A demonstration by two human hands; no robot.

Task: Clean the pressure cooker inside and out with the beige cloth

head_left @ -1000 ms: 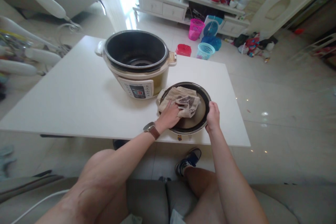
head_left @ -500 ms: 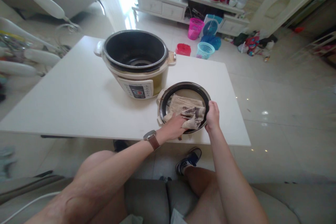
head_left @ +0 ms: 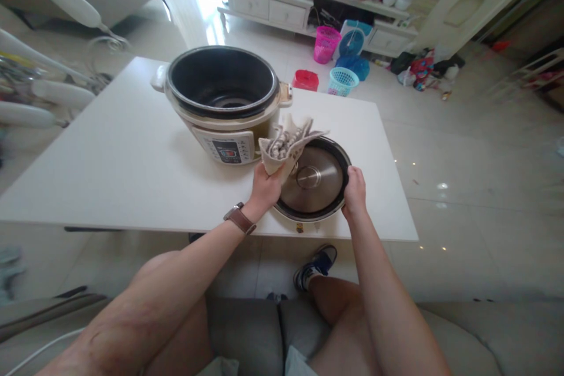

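My left hand [head_left: 265, 189] is closed round a crumpled beige cloth [head_left: 286, 150], lifted over the left part of a round pot lid [head_left: 318, 173]. The lid lies with its metal inner face up, a dark seal ring running round it. Gripping the lid's right rim is my right hand [head_left: 356, 189], fingers curled under the edge. Behind and to the left stands an electric pressure cooker [head_left: 229, 147], its dark inner pot uncovered and its control panel facing me. The cloth hides the lid's left edge.
Both cooker and lid rest on a white table [head_left: 132, 158], whose front edge is close to my knees. On the floor beyond are a pink basket [head_left: 326, 45], a light blue basket [head_left: 342, 82] and a red container [head_left: 305, 80].
My left hand has raised the cloth off the lid's inner face and moved left, baring the metal. My right hand still holds the rim.
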